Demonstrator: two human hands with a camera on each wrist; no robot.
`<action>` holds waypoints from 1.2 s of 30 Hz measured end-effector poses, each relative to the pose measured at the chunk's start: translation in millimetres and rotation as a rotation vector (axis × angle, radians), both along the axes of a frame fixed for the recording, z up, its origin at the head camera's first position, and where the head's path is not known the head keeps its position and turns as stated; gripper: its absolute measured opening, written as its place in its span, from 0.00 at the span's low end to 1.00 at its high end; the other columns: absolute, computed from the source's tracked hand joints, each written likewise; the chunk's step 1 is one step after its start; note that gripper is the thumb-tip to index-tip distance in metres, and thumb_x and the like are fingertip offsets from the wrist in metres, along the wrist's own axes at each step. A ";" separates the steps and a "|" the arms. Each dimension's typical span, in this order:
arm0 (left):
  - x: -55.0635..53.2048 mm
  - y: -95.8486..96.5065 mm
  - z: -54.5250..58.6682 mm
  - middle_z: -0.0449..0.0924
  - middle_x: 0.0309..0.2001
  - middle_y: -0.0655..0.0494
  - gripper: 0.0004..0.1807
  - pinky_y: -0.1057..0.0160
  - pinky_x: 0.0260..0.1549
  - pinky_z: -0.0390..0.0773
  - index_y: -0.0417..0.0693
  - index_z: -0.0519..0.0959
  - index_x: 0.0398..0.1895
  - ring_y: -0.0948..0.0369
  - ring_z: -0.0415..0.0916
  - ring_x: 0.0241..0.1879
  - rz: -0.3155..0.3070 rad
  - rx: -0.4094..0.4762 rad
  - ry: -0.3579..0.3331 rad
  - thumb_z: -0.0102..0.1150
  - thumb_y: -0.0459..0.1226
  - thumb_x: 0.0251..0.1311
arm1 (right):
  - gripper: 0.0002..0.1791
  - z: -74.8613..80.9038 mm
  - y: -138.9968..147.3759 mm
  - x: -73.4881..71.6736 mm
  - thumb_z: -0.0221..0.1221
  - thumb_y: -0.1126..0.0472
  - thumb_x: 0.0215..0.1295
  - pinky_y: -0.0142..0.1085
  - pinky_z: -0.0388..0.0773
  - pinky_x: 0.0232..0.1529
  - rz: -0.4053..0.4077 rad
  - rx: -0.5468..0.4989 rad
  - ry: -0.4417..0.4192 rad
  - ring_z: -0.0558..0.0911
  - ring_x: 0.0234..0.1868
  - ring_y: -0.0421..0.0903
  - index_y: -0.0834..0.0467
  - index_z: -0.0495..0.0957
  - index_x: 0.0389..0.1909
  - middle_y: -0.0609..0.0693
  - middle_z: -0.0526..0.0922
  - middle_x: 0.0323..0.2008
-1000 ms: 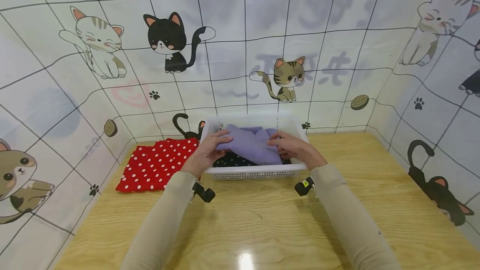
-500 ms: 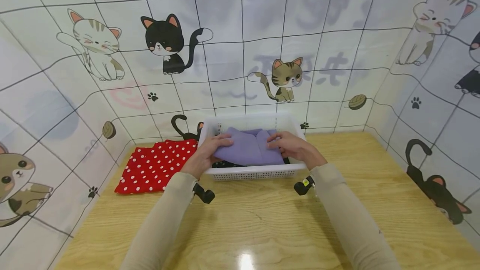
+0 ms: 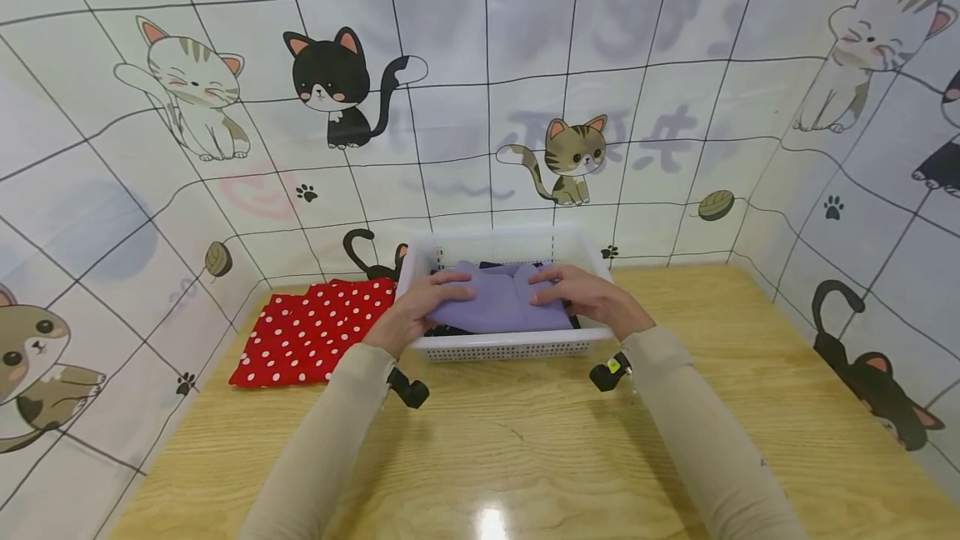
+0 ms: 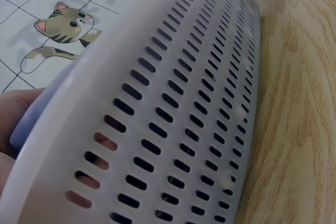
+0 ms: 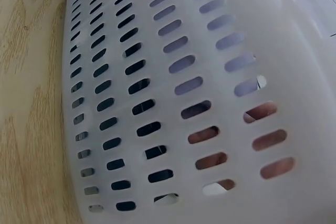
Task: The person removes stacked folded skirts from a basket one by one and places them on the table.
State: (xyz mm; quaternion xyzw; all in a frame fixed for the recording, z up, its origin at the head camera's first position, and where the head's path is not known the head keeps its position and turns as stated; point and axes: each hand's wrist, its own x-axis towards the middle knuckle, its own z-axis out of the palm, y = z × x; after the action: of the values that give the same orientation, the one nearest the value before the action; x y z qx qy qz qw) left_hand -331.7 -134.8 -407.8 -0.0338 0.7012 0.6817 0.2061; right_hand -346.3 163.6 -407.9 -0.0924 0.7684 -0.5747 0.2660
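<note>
A folded purple cloth (image 3: 498, 311) lies inside a white perforated basket (image 3: 506, 348), over dark dotted fabric that shows along its edges. My left hand (image 3: 431, 298) grips the cloth's left side, fingers across the top; the left wrist view shows purple fabric between thumb and fingers. On the opposite side my right hand (image 3: 581, 290) holds the cloth, its fingertips on the upper face. Through the slots in the right wrist view, parts of the right hand (image 5: 270, 140) appear below the rim, beside the purple cloth (image 5: 184, 64). The basket wall hides much of both hands in the wrist views.
Left of the basket, a red cloth with white dots (image 3: 315, 332) lies flat on the wooden table (image 3: 517, 448). The cat-patterned wall covering (image 3: 450, 107) rises right behind the basket and on both sides.
The purple cloth has come down and flattened in the basket, covering more of the dark dotted fabric at the front. Both hands have stayed on it, the left fingers reaching slightly farther over it.
</note>
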 end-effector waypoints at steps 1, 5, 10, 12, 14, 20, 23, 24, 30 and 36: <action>0.1 0.0 0.1 0.70 0.72 0.49 0.32 0.55 0.56 0.84 0.53 0.77 0.69 0.54 0.81 0.54 -0.003 0.003 -0.003 0.73 0.38 0.59 | 0.38 0.0 0.2 0.0 0.63 0.62 0.68 0.40 0.82 0.53 0.010 -0.005 -0.006 0.75 0.60 0.51 0.62 0.62 0.77 0.62 0.57 0.78; 1.0 -0.1 1.7 0.72 0.70 0.48 0.33 0.59 0.48 0.86 0.54 0.77 0.69 0.57 0.83 0.49 -0.006 0.006 -0.016 0.73 0.35 0.59 | 0.41 1.0 0.7 0.8 0.62 0.65 0.70 0.43 0.82 0.56 0.041 -0.051 -0.037 0.72 0.64 0.55 0.60 0.56 0.80 0.60 0.51 0.80; 2.2 -1.6 2.8 0.74 0.67 0.47 0.34 0.60 0.45 0.87 0.57 0.76 0.70 0.57 0.84 0.48 -0.008 -0.013 -0.022 0.73 0.36 0.58 | 0.38 0.7 -0.8 0.7 0.59 0.67 0.71 0.42 0.78 0.61 0.082 -0.053 -0.031 0.66 0.70 0.55 0.61 0.57 0.80 0.57 0.40 0.83; 2.4 -1.9 2.6 0.74 0.68 0.48 0.34 0.60 0.47 0.86 0.58 0.76 0.71 0.57 0.84 0.50 -0.010 -0.026 -0.019 0.73 0.36 0.59 | 0.37 0.1 -1.1 0.4 0.59 0.67 0.71 0.46 0.73 0.67 0.092 -0.028 -0.015 0.60 0.74 0.57 0.63 0.58 0.79 0.57 0.36 0.84; 2.3 -2.0 2.2 0.73 0.70 0.50 0.33 0.59 0.50 0.84 0.58 0.77 0.70 0.56 0.82 0.53 -0.010 -0.039 -0.013 0.73 0.38 0.59 | 0.37 -0.4 -1.3 0.0 0.59 0.68 0.70 0.52 0.65 0.74 0.093 -0.004 0.010 0.54 0.78 0.59 0.65 0.59 0.78 0.58 0.33 0.84; 1.1 -2.2 1.0 0.70 0.72 0.52 0.30 0.60 0.50 0.84 0.59 0.79 0.68 0.55 0.80 0.56 -0.006 -0.059 0.003 0.73 0.40 0.59 | 0.41 1.6 -0.5 -0.3 0.60 0.69 0.65 0.61 0.41 0.82 0.077 0.037 0.158 0.38 0.83 0.64 0.67 0.57 0.78 0.65 0.35 0.83; 0.1 -1.5 1.1 0.66 0.74 0.50 0.34 0.62 0.47 0.84 0.59 0.76 0.71 0.56 0.81 0.53 -0.018 -0.065 0.018 0.72 0.39 0.60 | 0.42 3.1 0.8 0.2 0.60 0.69 0.64 0.62 0.39 0.82 0.063 0.034 0.194 0.38 0.83 0.64 0.66 0.56 0.79 0.65 0.36 0.83; 0.1 -1.2 1.4 0.65 0.74 0.49 0.35 0.61 0.47 0.84 0.60 0.74 0.72 0.56 0.81 0.52 -0.019 -0.065 0.023 0.72 0.39 0.60 | 0.42 3.6 1.2 0.3 0.60 0.69 0.64 0.61 0.39 0.82 0.059 0.034 0.206 0.38 0.84 0.64 0.65 0.56 0.79 0.64 0.37 0.84; 1.4 0.9 3.1 0.57 0.78 0.50 0.41 0.51 0.69 0.73 0.64 0.69 0.76 0.53 0.71 0.66 -0.016 -0.016 0.070 0.71 0.34 0.60 | 0.43 4.3 3.7 -0.9 0.60 0.68 0.65 0.62 0.39 0.82 0.040 0.011 0.244 0.38 0.84 0.64 0.64 0.55 0.80 0.64 0.38 0.84; 3.3 -0.2 5.5 0.53 0.79 0.54 0.41 0.47 0.75 0.66 0.69 0.68 0.76 0.49 0.62 0.73 0.010 0.051 0.126 0.69 0.33 0.60 | 0.44 13.6 3.8 -0.5 0.61 0.69 0.65 0.60 0.38 0.82 0.018 -0.019 0.289 0.38 0.84 0.63 0.63 0.54 0.81 0.64 0.37 0.84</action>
State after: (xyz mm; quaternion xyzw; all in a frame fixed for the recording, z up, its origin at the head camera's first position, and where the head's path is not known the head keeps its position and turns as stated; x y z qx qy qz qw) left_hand -328.4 -134.9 -402.3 0.0109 0.6951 0.7011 0.1590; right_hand -346.8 167.4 -394.3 -0.1834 0.7924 -0.5602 0.1569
